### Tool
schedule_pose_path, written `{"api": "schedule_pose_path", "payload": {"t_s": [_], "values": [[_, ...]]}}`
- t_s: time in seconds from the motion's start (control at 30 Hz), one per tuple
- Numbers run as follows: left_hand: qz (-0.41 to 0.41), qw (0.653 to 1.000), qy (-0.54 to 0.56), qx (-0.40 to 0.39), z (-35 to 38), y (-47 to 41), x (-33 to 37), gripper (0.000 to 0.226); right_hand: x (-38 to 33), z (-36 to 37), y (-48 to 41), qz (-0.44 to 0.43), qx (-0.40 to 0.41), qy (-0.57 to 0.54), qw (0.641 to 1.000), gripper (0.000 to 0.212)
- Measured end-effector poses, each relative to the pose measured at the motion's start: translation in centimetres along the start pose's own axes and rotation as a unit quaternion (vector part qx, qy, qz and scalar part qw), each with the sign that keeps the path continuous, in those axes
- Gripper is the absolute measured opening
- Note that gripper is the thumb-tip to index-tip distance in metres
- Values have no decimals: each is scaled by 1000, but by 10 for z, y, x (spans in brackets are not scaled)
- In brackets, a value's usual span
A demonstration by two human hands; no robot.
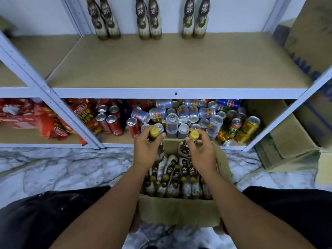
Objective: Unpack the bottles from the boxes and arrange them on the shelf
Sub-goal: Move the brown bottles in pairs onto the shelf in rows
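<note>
An open cardboard box [179, 209] sits on the floor between my knees, holding several brown-and-white bottles [172, 177] with yellow caps. My left hand [147, 148] grips the neck of one bottle [154, 132], lifted above the box. My right hand [201, 150] grips a second bottle [194, 135] the same way. Both bottles stand upright, caps up. The brown shelf board [170, 65] above carries three pairs of matching bottles [149, 20] along its back edge.
The lower shelf [116, 139] is crowded with drink cans [183, 117] and red snack bags [52, 123]. Cardboard boxes [280, 133] are stacked at the right. White metal uprights [36, 83] frame the shelves. The floor is grey marble [62, 166].
</note>
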State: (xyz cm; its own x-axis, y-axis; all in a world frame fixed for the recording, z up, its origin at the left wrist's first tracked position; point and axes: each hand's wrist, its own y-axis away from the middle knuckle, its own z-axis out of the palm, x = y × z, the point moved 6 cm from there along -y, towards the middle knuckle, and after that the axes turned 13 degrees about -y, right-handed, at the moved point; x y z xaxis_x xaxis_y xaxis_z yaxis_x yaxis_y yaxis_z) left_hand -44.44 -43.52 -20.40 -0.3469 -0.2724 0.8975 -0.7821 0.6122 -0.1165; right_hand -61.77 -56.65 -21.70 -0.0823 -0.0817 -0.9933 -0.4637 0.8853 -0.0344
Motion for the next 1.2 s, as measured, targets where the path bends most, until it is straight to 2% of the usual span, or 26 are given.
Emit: {"api": "schedule_pose_path", "payload": {"t_s": [0.17, 0.27, 0.57, 0.73, 0.9, 1.2], "values": [[2, 999, 26, 18, -23, 11, 44, 19, -42, -17, 16, -57, 25, -25, 998, 35], [24, 999, 38, 29, -36, 20, 67, 16, -68, -26, 27, -94, 34, -54, 994, 26], [90, 992, 65, 66, -66, 41, 130, 19, -133, -40, 53, -150, 32, -119, 981, 18], [119, 985, 83, 89, -83, 50, 166, 18, -173, -48, 61, -185, 46, -109, 976, 27], [129, 980, 87, 122, -102, 49, 199, 28, -217, -52, 63, -232, 52, -103, 966, 27], [172, 973, 85, 129, -111, 2, 232, 26, -263, -50, 17, -282, 37, -76, 956, 35]]}}
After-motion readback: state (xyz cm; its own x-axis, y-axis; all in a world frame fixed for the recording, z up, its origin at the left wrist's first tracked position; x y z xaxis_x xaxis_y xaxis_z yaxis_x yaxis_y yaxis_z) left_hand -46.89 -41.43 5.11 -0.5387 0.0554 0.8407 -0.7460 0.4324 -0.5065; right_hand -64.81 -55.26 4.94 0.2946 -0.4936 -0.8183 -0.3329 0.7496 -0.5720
